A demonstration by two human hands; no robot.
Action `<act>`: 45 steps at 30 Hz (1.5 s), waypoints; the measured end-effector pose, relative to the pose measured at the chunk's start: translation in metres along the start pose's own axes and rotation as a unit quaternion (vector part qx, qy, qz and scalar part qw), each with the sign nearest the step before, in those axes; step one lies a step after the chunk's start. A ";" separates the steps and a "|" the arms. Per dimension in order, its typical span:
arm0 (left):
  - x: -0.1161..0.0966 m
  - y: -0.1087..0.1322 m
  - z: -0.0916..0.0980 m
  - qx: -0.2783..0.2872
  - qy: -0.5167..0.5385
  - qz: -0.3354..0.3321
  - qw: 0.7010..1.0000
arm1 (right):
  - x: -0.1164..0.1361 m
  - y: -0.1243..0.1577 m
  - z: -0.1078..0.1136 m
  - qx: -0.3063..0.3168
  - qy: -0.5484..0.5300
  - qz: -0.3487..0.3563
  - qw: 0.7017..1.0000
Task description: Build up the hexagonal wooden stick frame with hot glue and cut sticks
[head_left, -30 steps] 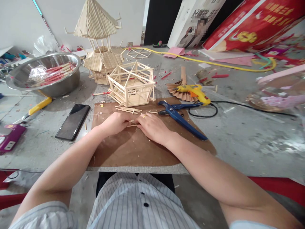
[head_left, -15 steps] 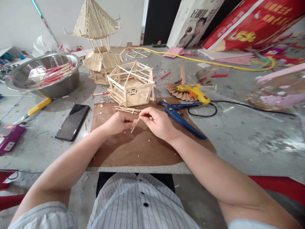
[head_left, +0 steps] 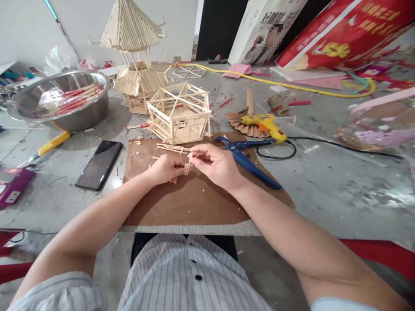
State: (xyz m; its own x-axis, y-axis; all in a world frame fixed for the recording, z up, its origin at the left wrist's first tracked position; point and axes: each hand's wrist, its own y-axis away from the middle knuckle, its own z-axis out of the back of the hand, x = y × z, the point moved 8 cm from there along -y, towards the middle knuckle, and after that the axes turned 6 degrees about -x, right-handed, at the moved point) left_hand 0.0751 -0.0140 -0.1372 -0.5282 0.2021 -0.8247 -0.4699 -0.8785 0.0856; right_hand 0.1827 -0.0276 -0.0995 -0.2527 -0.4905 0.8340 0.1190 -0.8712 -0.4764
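Note:
My left hand [head_left: 167, 169] is closed on a small bundle of short wooden sticks [head_left: 187, 166], their ends poking out past the thumb. Facing it, my right hand [head_left: 215, 166] pinches one short wooden stick [head_left: 190, 159] between thumb and forefinger, close against the bundle. Both hands hover over a brown sheet [head_left: 194, 203]. Just beyond them lie several loose wooden sticks [head_left: 171, 148]. An open six-sided stick frame [head_left: 180, 114] stands behind those. Blue cutters [head_left: 248, 164] rest beside my right hand.
A stick pavilion [head_left: 138, 65] rises at the back left, near a steel bowl [head_left: 94, 110] of red-tipped sticks. Left lie a phone [head_left: 99, 165] and a yellow-handled knife [head_left: 54, 143]. A yellow glue gun [head_left: 267, 125] trails a black cord on the right.
Both hands have shifted slightly right. The sticks in my left hand have turned, and the stick in my right hand now stands more upright against them.

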 end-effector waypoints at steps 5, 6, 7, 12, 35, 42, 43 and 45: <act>0.001 0.000 -0.002 0.016 -0.038 -0.014 0.999 | -0.003 0.000 -0.006 0.028 -0.024 -0.024 0.999; 0.000 0.000 -0.002 0.015 -0.042 -0.019 0.999 | -0.004 0.000 -0.006 0.031 -0.021 -0.024 0.999; 0.000 0.000 -0.002 0.015 -0.043 -0.023 0.999 | -0.005 -0.001 -0.007 0.037 -0.017 -0.024 0.999; -0.001 -0.001 -0.002 0.003 -0.038 -0.020 0.999 | -0.015 -0.001 -0.015 0.087 0.008 -0.039 0.995; 0.010 -0.001 -0.003 -0.017 -0.048 0.032 0.998 | -0.015 -0.003 -0.015 0.124 0.085 -0.057 0.987; 0.008 -0.002 -0.003 -0.024 -0.015 0.051 0.998 | -0.020 -0.005 -0.012 0.121 0.080 -0.069 0.987; 0.008 -0.002 -0.002 -0.027 0.001 0.060 0.998 | -0.020 -0.007 -0.007 0.111 0.088 -0.070 0.987; 0.010 -0.002 0.000 -0.031 0.054 0.075 0.995 | -0.018 -0.013 0.010 0.075 0.117 -0.069 0.988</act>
State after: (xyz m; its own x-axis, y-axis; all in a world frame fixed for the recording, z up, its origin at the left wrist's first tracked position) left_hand 0.0712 -0.0106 -0.1454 -0.5076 0.0220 -0.8613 -0.3449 -0.9213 0.1797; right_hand 0.1953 -0.0073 -0.1053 -0.4900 -0.3639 0.7921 0.2051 -0.9313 -0.3009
